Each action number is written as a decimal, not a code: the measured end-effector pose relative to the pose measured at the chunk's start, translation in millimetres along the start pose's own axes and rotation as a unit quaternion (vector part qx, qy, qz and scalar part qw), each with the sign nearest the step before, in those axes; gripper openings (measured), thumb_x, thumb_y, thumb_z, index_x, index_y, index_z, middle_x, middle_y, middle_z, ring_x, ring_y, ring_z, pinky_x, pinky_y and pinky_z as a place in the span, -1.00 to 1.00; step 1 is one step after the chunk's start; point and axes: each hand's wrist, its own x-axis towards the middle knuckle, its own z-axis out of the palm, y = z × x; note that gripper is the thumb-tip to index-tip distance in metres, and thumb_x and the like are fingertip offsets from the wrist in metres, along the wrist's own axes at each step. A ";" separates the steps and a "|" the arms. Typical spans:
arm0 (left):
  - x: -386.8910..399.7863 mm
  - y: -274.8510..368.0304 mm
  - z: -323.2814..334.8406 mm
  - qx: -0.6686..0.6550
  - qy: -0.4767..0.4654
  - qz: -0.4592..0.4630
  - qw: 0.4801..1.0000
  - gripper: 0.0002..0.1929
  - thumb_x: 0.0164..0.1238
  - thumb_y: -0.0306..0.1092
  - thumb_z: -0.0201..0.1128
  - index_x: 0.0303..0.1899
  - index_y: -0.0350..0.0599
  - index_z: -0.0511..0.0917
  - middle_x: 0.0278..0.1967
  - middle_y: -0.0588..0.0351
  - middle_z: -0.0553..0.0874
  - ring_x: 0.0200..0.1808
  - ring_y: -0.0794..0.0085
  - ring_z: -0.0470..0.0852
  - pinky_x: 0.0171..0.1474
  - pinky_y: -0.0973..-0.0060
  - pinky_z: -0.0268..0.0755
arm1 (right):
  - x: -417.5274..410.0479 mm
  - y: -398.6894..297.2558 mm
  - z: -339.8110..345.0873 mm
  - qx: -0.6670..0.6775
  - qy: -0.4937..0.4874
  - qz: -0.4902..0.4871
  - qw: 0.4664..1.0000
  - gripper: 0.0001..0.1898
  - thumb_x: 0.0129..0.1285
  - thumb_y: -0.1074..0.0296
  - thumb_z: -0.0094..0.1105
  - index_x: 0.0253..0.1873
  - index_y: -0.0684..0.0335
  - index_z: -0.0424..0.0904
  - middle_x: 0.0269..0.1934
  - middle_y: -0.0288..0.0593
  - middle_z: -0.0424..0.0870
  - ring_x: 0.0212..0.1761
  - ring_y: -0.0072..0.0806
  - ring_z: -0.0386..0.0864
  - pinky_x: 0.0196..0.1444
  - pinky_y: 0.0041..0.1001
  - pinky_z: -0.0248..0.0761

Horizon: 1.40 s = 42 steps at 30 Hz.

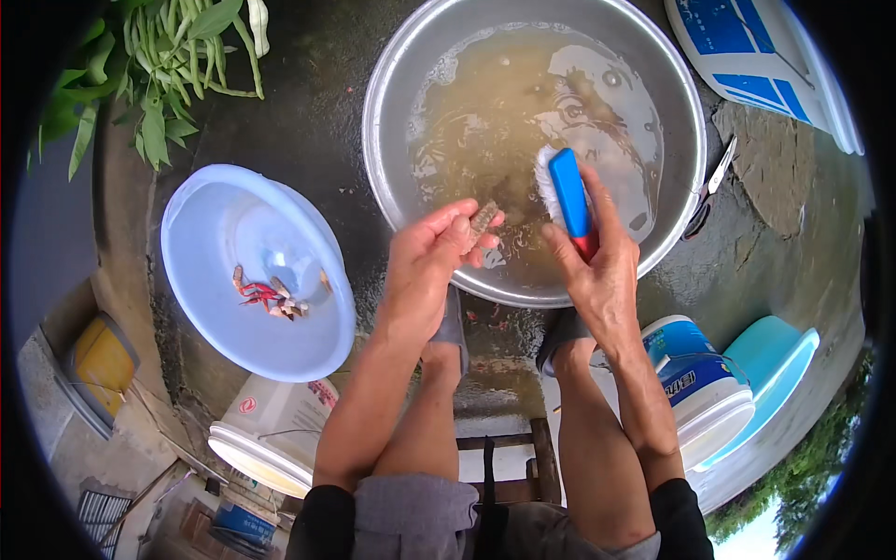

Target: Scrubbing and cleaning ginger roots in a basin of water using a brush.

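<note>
My left hand (437,259) pinches a small greyish-brown piece, perhaps a crayfish tail (481,222), above the near edge of a large metal basin (532,299). Murky brownish water (483,140) with bubbles lies in the basin. In my right hand (595,259) is a blue and red scrub brush (570,192), its white bristles turned towards the left hand, a short gap from the piece. On the left a light blue plastic basin (210,308) holds several small pieces and red claws (262,290) that look like crayfish parts.
Scissors (714,178) lie at the metal basin's right side. Green bean pods with leaves (182,63) are at the upper left. White buckets stand at the lower left (280,420), lower right (714,413) and upper right (763,63), with a turquoise basin (770,350) at the right.
</note>
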 end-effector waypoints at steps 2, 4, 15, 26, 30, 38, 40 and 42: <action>1.4 5.0 10.7 -0.057 -0.001 0.006 0.998 -0.61 0.59 -0.36 0.16 0.26 -0.45 0.45 0.07 -0.16 0.70 -0.03 0.32 0.73 0.01 0.43 0.57 | -9.3 -12.6 0.9 0.064 -0.021 0.059 0.996 -0.45 0.29 0.50 0.29 0.39 0.21 0.47 -0.19 -0.02 0.77 -0.29 -0.39 0.71 -0.15 -0.39 0.54; 1.2 0.9 16.0 -0.057 0.004 0.014 0.998 -0.62 0.58 -0.36 0.18 0.24 -0.44 0.47 0.04 -0.11 0.71 -0.05 0.35 0.73 0.01 0.43 0.57 | -10.1 -12.6 11.9 0.153 -0.035 0.069 0.985 -0.67 0.25 0.50 0.32 0.13 0.29 0.65 -0.26 -0.10 0.75 -0.35 -0.48 0.65 -0.19 -0.43 0.52; -3.8 -19.1 20.8 0.022 0.026 0.094 0.995 -0.75 0.46 -0.43 0.34 0.03 -0.43 0.64 -0.17 0.09 0.77 -0.17 0.56 0.69 -0.04 0.58 0.56 | -15.4 -7.5 23.7 0.111 -0.018 0.004 0.994 -0.68 0.09 0.69 0.26 -0.02 0.30 0.63 -0.23 -0.03 0.64 -0.26 -0.11 0.67 -0.18 -0.29 0.49; -9.1 -18.6 26.1 0.052 0.044 0.098 0.993 -0.79 0.45 -0.43 0.35 -0.05 -0.42 0.67 -0.19 0.11 0.77 -0.19 0.60 0.68 -0.07 0.62 0.56 | -12.2 -10.3 22.6 0.041 -0.018 -0.010 0.999 -0.80 0.13 0.59 0.29 -0.13 0.35 0.57 -0.30 -0.06 0.62 -0.33 -0.17 0.62 -0.27 -0.34 0.45; -7.3 -17.6 14.3 0.054 -0.004 0.054 0.997 -0.82 0.50 -0.42 0.28 -0.05 -0.37 0.67 -0.20 0.13 0.76 -0.16 0.61 0.65 -0.03 0.60 0.49 | -7.0 -9.6 14.3 0.249 -0.103 0.119 0.956 -0.89 0.31 0.46 0.22 -0.12 0.35 0.61 -0.38 -0.31 0.69 -0.41 -0.71 0.52 -0.37 -0.55 0.40; -6.5 -7.7 14.6 -0.067 -0.047 0.009 0.997 -0.74 0.54 -0.37 0.23 0.06 -0.40 0.59 -0.14 0.00 0.76 -0.14 0.44 0.72 0.02 0.48 0.58 | -3.7 -11.9 3.4 0.307 -0.113 0.173 0.929 -0.83 0.41 0.30 0.27 -0.12 0.30 0.64 -0.60 -0.39 0.52 -0.65 -0.76 0.35 -0.61 -0.65 0.10; -5.3 -13.0 11.9 -0.063 -0.049 0.023 0.997 -0.74 0.54 -0.38 0.23 0.05 -0.41 0.60 -0.15 0.01 0.76 -0.14 0.44 0.72 0.02 0.49 0.57 | -6.8 -10.9 5.4 0.306 -0.105 0.115 0.939 -0.84 0.38 0.37 0.31 -0.10 0.35 0.65 -0.51 -0.32 0.61 -0.54 -0.72 0.46 -0.52 -0.63 0.27; -6.0 -17.2 13.1 -0.060 -0.052 0.038 0.996 -0.75 0.54 -0.39 0.23 0.05 -0.41 0.61 -0.16 0.03 0.76 -0.14 0.45 0.72 0.01 0.50 0.57 | -10.9 -12.2 12.6 0.256 -0.077 0.073 0.961 -0.82 0.35 0.39 0.34 -0.07 0.36 0.65 -0.44 -0.27 0.65 -0.46 -0.64 0.53 -0.42 -0.56 0.37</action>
